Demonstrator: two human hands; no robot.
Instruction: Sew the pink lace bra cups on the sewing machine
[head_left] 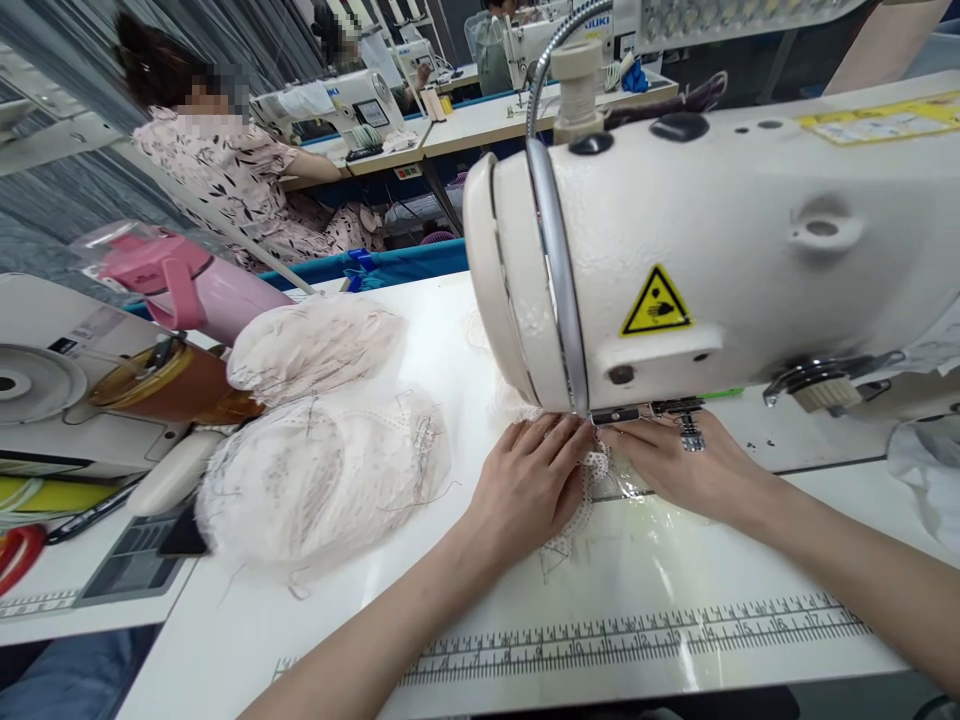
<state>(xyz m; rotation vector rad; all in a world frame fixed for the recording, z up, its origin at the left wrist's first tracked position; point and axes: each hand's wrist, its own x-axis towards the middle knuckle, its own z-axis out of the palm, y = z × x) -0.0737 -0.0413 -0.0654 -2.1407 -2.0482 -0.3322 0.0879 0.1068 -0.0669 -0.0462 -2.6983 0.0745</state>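
Nearest is the front edge of the tabletop, with a printed ruler running along it. Beyond the ruler, the left hand lies palm down upon a small piece of white lace, its fingers close together and slightly bent. Whether the thumb pinches the lace from below, one cannot tell. The right hand reaches in from the right side, rather flat and low; its fingertips are partly hidden by the sewing machine, so its grip also cannot be told. The lace is between the two hands, just below the needle end of the machine, and its dotted border comes out beside the left hand.

This piece seems to be in the middle of its handling: it is at the machine and not yet laid aside. To the left, toward the side edge of the tabletop, there are two heaps, the nearer heap and the farther heap, both of thin pale pieces with loose threads. Which heap is finished and which waits, if either, is not visible, so the amount left stays uncertain. The threads are, at least, not trimmed there. Behind the heaps leans a pink bottle.
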